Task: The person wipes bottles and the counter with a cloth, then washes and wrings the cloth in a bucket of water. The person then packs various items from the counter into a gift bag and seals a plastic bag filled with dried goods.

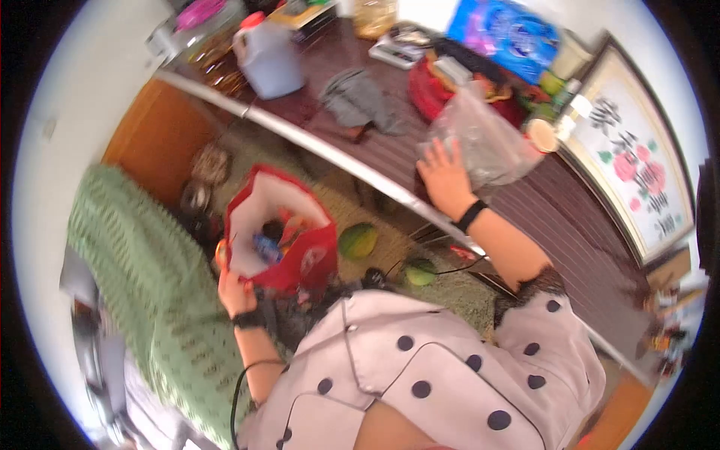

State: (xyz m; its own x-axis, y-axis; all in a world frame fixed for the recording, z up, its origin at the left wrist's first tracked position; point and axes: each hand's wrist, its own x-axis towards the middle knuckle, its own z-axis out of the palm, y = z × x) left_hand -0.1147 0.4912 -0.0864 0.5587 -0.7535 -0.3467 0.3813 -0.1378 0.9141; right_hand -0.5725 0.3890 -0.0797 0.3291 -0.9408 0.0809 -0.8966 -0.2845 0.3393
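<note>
My left hand (236, 289) is closed on the near left rim of a red bag (315, 259) with a white lining. The bag stands open below the table edge, with blue and orange items inside. On the dark striped table (547, 217), my right hand (444, 178) has its fingers spread. Its fingers lie at the left edge of a clear plastic bag (491, 142); whether they press on it cannot be made out. Behind that plastic bag sits a red basket (427, 94).
A grey cloth (356, 101) and a white jug with a red cap (270, 64) are on the table. A framed picture (637, 157) leans at the right. Green cloth (150, 300) drapes at the left. Two green-yellow fruits (358, 241) lie beneath the table edge.
</note>
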